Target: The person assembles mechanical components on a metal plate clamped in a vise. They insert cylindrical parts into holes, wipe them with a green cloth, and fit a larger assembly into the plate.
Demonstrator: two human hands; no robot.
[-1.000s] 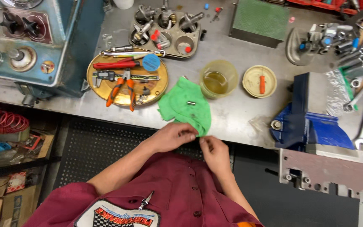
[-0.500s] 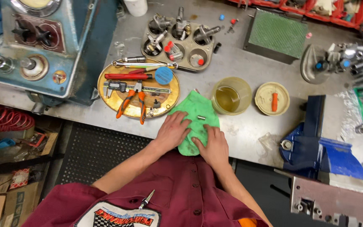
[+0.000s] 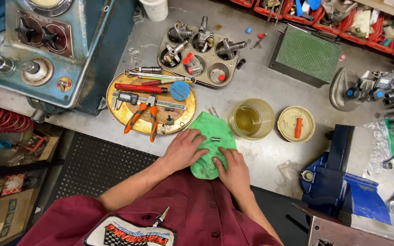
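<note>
while both hands (image 3: pixel 185 149) (image 3: pixel 232 169) press flat, fingers spread, on the green cloth (image 3: pixel 213 142), a round blue label (image 3: pixel 179 90) lies nearby.

round tool tray (image 3: pixel 115 107) crowding left, jar (image 3: pixel 252 119) ahead, vise (image 3: pixel 343 182) right, bench edge seemingly open

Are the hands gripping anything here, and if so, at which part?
Nothing is gripped. Both the left hand and right hand lie flat on the green cloth, pressing its near edge to the bench. A small metal cylinder rests untouched on the cloth.

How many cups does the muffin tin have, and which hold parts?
6, in two rows of three on the muffin tin. All hold something: metal fittings in four, red-capped pieces in the lower middle and lower right.
</note>
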